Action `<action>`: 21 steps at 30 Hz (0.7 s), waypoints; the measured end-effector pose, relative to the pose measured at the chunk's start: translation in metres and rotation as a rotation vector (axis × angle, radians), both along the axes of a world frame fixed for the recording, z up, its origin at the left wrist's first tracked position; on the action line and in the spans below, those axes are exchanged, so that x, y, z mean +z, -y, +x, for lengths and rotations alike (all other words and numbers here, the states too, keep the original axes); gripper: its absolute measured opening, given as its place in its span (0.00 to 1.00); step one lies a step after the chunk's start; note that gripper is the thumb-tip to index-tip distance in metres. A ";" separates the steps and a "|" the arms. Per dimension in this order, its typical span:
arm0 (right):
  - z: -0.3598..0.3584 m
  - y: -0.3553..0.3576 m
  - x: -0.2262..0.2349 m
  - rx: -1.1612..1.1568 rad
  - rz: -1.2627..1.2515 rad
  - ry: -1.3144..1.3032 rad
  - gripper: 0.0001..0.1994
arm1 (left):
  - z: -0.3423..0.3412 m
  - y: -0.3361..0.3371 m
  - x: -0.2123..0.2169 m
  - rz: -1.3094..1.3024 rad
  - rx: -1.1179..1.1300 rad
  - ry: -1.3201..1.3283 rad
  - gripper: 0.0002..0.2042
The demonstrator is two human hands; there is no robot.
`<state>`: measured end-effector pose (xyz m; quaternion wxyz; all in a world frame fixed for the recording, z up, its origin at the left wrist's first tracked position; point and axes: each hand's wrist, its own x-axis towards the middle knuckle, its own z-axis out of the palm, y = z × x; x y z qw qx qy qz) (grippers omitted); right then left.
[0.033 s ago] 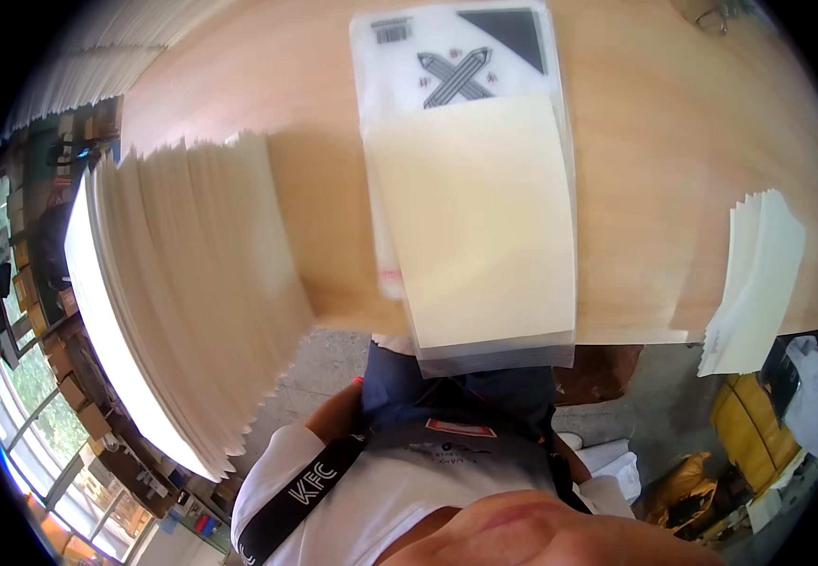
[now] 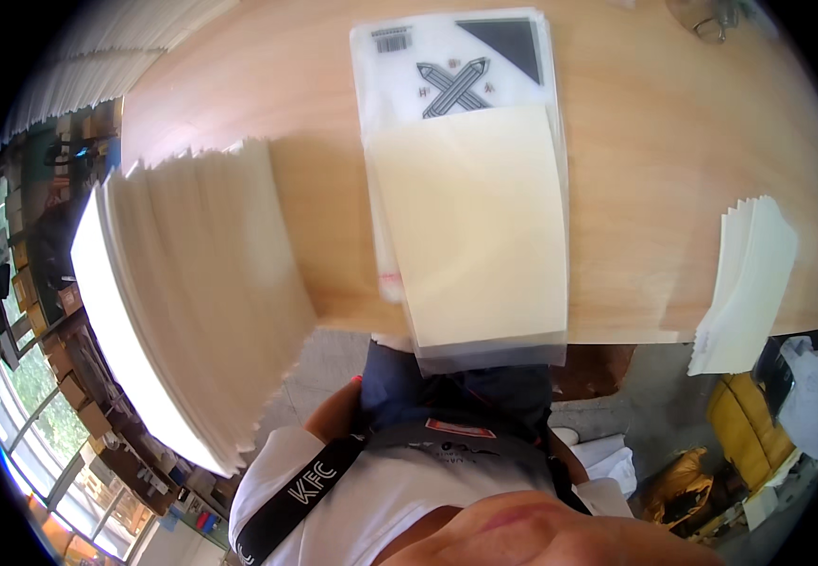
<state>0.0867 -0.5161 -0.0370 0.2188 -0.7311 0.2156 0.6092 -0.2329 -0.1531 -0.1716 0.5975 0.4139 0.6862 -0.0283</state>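
Note:
Neither of my hands shows; below the table's front edge, only part of my left arm (image 2: 335,415) and part of my right arm (image 2: 567,459) can be seen. In front of me, a cream sheet of paper (image 2: 475,226) lies over a clear plastic bag (image 2: 499,355), whose margin sticks out past the table's front edge. Past the sheet's far end shows a white printed cover (image 2: 385,80) with two crossed pencils and a dark corner triangle. Whether the sheet is inside the bag or on top, I cannot tell.
A tall stack of cream paper (image 2: 206,255) stands on the left of the wooden table (image 2: 635,189). More paper (image 2: 98,57) is at the far left, and a smaller pile (image 2: 749,283) at the right edge. A shiny object (image 2: 708,19) sits far right. A yellow bag (image 2: 753,424) is below.
The view has shifted slightly; the right-hand paper pile appears a little further left. Nothing has visibly been picked up or put down.

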 end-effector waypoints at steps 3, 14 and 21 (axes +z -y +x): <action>0.006 -0.003 0.018 0.010 0.002 -0.021 0.20 | 0.042 0.009 0.002 -0.079 -0.048 0.052 0.11; 0.041 -0.085 -0.113 0.069 0.213 0.101 0.20 | 0.021 -0.059 0.011 0.033 -0.097 0.079 0.14; 0.152 -0.050 -0.156 0.139 -0.075 0.506 0.21 | 0.091 -0.123 0.068 0.656 -0.013 0.243 0.15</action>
